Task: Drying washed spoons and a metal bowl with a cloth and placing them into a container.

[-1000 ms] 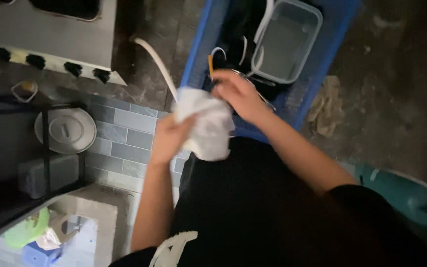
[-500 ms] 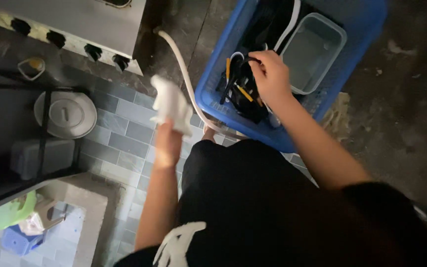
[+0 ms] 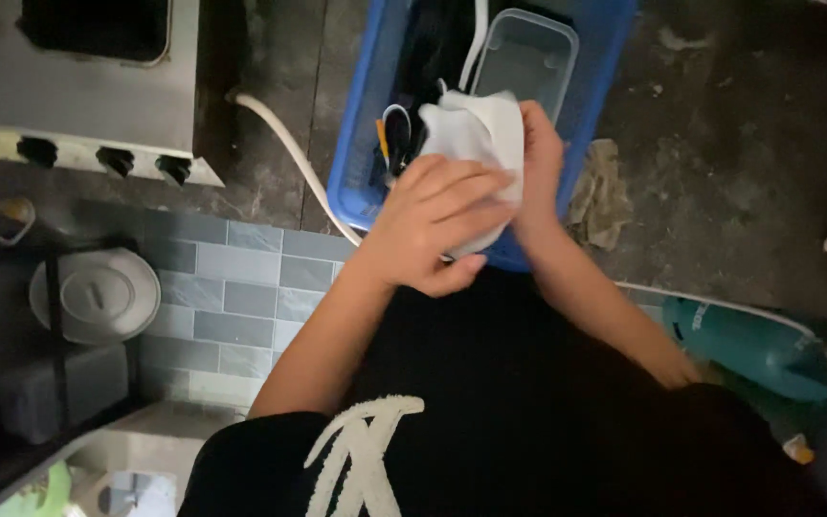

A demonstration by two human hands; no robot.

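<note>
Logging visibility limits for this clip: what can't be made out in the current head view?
- What the white cloth wraps, if anything: covered by the cloth and both hands, left hand, right hand.
- Dark items inside the blue crate: too dim, partly behind the hands.
- Clear container: contents unclear.
- Stove: cut off by the top edge.

White cloth (image 3: 476, 134), blue crate (image 3: 361, 163), seemingly grey tiles (image 3: 232, 287)
</note>
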